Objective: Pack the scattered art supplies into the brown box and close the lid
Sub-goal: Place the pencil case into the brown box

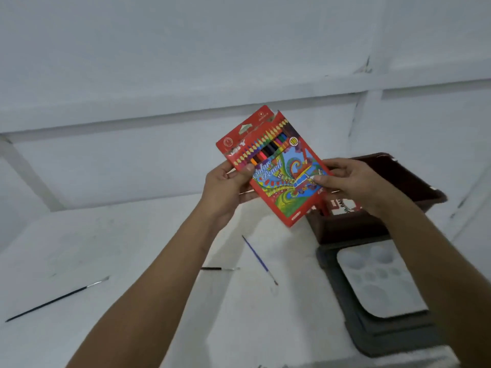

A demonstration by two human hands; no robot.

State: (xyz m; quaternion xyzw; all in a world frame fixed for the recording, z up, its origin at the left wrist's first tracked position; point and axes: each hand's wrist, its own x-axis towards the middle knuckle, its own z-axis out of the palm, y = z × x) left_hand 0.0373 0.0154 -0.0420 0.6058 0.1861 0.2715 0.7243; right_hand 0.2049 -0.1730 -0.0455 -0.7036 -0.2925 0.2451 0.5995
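White table (132, 261): both hands, left hand (225, 187) and right hand (356, 181), grasp a pencil pack (279, 168) beside the open brown box (345, 227); three brushes (259, 258) and a palette (380, 277) near the box remain unpacked.

Both hands, the left hand (228, 181) and the right hand (353, 181), grip a red cardboard pack of colour pencils (276, 166) in the air, which screens the near left corner of the open dark brown box (414, 181). A broad bare stretch of white tabletop (132, 248) lies open on the left, crossed only by a long dark paintbrush (57, 300), a short black paintbrush (220, 268) and a blue-handled paintbrush (259, 260). In front of the box, a white plastic paint palette (380, 280) on a dark grey lid (372, 338) fills the right side
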